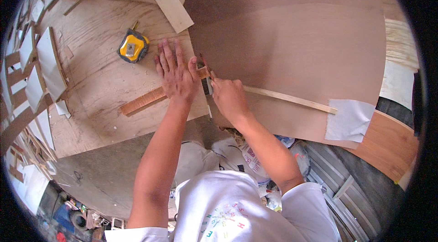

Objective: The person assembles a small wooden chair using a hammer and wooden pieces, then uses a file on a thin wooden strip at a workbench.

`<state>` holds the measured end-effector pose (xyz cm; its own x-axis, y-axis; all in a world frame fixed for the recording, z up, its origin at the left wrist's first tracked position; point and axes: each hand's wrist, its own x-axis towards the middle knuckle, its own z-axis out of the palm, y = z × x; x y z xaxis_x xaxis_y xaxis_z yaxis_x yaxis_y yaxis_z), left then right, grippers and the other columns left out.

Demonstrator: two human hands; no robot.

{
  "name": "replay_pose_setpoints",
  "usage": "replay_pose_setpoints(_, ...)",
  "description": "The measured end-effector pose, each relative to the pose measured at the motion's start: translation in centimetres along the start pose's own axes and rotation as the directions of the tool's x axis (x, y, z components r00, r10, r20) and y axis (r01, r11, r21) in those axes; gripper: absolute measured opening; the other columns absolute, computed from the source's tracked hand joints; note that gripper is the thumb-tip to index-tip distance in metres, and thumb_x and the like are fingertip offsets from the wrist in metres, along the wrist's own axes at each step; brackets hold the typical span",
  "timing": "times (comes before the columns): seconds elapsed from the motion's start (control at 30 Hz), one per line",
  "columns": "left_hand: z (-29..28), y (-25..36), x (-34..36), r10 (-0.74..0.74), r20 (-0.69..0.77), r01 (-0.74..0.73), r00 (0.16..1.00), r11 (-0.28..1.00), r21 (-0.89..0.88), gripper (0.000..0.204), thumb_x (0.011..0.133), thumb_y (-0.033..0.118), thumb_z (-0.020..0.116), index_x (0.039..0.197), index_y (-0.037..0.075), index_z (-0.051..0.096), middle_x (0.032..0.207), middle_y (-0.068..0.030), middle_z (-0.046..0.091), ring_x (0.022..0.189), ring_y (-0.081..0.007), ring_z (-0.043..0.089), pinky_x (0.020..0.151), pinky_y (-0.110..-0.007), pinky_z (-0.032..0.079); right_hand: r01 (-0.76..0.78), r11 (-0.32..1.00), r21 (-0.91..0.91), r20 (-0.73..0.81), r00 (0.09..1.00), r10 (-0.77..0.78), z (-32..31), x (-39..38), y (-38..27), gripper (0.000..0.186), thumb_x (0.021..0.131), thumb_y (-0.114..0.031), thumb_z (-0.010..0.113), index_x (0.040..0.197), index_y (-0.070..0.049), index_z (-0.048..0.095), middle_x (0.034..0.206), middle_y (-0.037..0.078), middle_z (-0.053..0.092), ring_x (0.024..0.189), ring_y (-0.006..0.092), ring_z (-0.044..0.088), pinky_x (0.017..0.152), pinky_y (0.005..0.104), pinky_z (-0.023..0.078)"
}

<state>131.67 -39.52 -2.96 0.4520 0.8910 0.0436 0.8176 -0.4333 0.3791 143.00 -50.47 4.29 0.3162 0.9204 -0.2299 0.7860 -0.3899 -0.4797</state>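
Note:
My left hand (pixel 177 75) lies flat, fingers stretched out, across a reddish-brown wooden strip (pixel 145 101) on the plywood sheet. The strip slants up to the right, and its far end comes out past my left thumb. By that end, my right hand (pixel 230 98) is closed around a slim tool (pixel 209 86) with a grey metal part. My fingers hide most of it, so its kind is unclear. A yellow and black tape measure (pixel 132 46) rests on the plywood, left of my left fingertips.
A pale batten (pixel 166 0) lies beyond my left hand. Right of my hands is a large brown panel (pixel 310 45) with a thin wooden stick (pixel 292 99) and a whitish patch (pixel 349 121). White-faced offcuts (pixel 50 64) crowd the left side. Metal framing (pixel 342 192) stands lower right.

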Motion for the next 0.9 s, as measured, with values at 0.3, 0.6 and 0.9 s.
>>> replay_pose_setpoints(0.3,-0.2,0.7,0.1,-0.085,0.113,0.074,0.99,0.992,0.098,0.068,0.108,0.039,0.042,0.167,0.016,0.02,0.174,-0.0158,0.01,0.161,-0.0328,0.011,0.13,-0.053,0.009,-0.125,0.991,0.053,0.13,0.985,0.117,-1.0,1.0,-0.8,0.025,0.097,-0.009,0.057,0.083,0.004,0.073,0.082,0.03,0.069,0.079,0.0492,0.069,0.075,0.0545,0.056)
replay_pose_setpoints(0.6,0.1,0.4,0.1,-0.085,0.131,0.076,0.988,0.994,0.077,0.072,0.106,0.038,0.045,0.168,0.017,0.016,0.174,-0.0153,0.008,0.161,-0.0333,0.01,0.13,-0.055,0.007,-0.151,0.988,-0.014,0.166,0.975,0.151,0.5,2.3,0.2,0.026,0.099,-0.011,0.059,0.084,0.006,0.072,0.084,0.03,0.068,0.082,0.0503,0.068,0.076,0.0556,0.053)
replay_pose_setpoints(0.9,-0.6,0.7,0.4,-0.119,0.205,0.109,0.972,0.992,0.058,0.077,0.106,0.038,0.048,0.169,0.017,0.01,0.175,-0.0149,0.004,0.161,-0.0329,0.005,0.13,-0.055,0.007,-0.199,0.979,-0.031,0.2,0.959,0.202,0.9,1.5,0.5,0.026,0.098,-0.011,0.058,0.084,0.004,0.073,0.083,0.03,0.069,0.082,0.0515,0.065,0.078,0.0559,0.05)
